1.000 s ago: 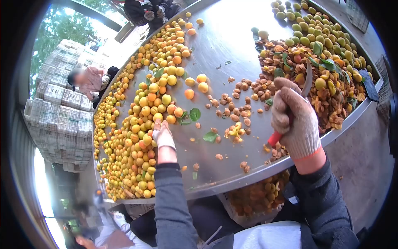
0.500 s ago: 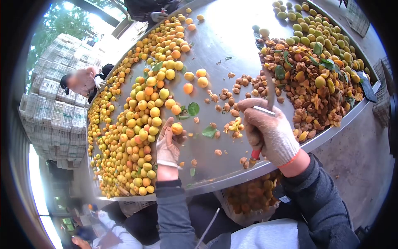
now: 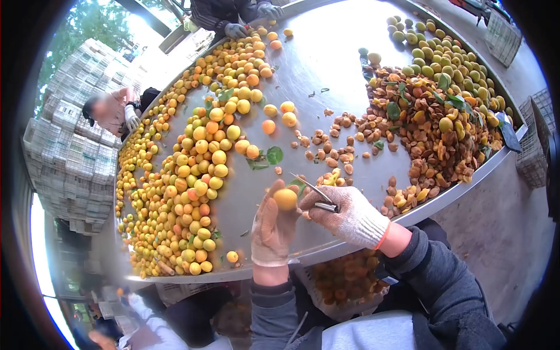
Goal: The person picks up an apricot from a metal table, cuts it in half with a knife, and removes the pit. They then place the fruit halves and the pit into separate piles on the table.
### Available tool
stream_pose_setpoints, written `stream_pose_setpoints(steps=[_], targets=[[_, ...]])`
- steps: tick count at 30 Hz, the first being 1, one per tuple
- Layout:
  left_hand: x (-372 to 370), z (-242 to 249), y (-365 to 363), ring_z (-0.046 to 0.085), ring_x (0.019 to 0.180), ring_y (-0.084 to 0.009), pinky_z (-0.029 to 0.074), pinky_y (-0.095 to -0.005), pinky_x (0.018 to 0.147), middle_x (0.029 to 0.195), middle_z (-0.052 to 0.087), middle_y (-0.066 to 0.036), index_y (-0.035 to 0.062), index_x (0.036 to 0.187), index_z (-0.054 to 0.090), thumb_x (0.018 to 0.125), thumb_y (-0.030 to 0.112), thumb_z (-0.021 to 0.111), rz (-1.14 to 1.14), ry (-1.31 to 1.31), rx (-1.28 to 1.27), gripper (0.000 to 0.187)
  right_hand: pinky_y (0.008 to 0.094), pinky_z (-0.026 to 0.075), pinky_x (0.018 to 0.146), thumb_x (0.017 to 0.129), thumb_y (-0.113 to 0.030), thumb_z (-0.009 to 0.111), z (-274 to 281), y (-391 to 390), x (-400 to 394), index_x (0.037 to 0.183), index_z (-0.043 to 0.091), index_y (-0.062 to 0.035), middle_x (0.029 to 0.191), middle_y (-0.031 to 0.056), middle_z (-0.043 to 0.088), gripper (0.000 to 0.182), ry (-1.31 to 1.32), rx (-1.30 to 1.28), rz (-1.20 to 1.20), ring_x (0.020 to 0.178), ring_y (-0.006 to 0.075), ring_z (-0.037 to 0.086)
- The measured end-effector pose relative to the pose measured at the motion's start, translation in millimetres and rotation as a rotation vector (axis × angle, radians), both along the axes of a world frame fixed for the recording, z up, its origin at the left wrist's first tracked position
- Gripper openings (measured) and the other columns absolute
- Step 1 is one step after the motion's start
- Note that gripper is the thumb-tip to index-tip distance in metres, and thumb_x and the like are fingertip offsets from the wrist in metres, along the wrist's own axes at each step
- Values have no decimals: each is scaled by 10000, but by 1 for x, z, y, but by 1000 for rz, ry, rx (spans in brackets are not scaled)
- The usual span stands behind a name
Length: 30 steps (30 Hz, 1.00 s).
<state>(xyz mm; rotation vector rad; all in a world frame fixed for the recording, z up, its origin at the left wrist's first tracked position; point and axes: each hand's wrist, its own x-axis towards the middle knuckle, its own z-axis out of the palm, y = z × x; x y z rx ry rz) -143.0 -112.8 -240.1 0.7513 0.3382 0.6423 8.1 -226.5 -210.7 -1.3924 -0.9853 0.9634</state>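
Note:
My left hand (image 3: 272, 227), in a pale work glove, holds a yellow apricot (image 3: 286, 199) between thumb and fingers above the table's near edge. Close on its right, my right hand (image 3: 349, 217), gloved too, is closed around a knife (image 3: 317, 190). The blade points up and left, near the apricot; a shiny metal piece (image 3: 326, 206) shows at the fingers. My grip hides the knife's handle. Whole apricots (image 3: 195, 169) cover the left of the metal table (image 3: 291, 76). Brown pits (image 3: 332, 153) are scattered beyond my hands.
Pits and torn fruit form a heap (image 3: 426, 128) at the right, with greener fruit (image 3: 449, 55) behind it. A container of fruit (image 3: 344, 277) stands below the near edge. Co-workers' gloved hands (image 3: 236, 30) are at the far side and left; stacked crates (image 3: 76, 140) rise behind.
My left hand has moved right with the apricot. My right hand has come left and lowered the knife's blade towards it. Gloved hands at the far side have come further into view.

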Motion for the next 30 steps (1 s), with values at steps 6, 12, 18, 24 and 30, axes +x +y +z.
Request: stream_pose_setpoints(steps=[6, 12, 18, 24, 30], targets=[[8, 20, -16, 567, 1114, -253, 472, -358, 909, 1259, 573, -144, 51, 1380, 450, 994, 274, 465, 178, 158, 45, 446, 269, 505, 716, 822, -106, 716, 15, 4, -4, 972, 642, -17, 813, 46, 631, 189, -208, -8, -63, 743, 98, 592], [-1, 38, -24, 601, 1031, -207, 501, -302, 826, 1273, 585, -145, 29, 1382, 463, 906, 99, 633, 4, 99, 168, 510, 214, 423, 506, 861, -174, 686, 29, 6, 3, 969, 645, -78, 653, -6, 567, 150, 252, -208, -68, 539, 50, 499], [-7, 22, -17, 573, 1003, -201, 455, -352, 882, 1165, 611, -95, 56, 1365, 480, 924, 251, 632, 3, 65, 169, 506, 214, 447, 534, 869, -154, 659, 31, 4, 1, 937, 655, -73, 689, -12, 588, 106, 230, -199, 47, 576, 56, 533], [-4, 13, -12, 601, 990, -174, 474, -305, 865, 1069, 639, -75, 28, 1241, 579, 804, 314, 776, 82, -19, -35, 557, 273, 505, 768, 824, -47, 625, 6, 3, -10, 954, 652, -13, 841, 47, 665, 137, -76, -35, 113, 801, 104, 609], [-7, 12, -15, 606, 994, -190, 484, -316, 826, 1027, 656, -73, 12, 1237, 582, 811, 371, 760, 61, 29, -81, 585, 301, 520, 752, 809, -36, 614, 8, 4, -16, 958, 652, -21, 856, 106, 689, 154, -193, -26, 174, 799, 159, 661]])
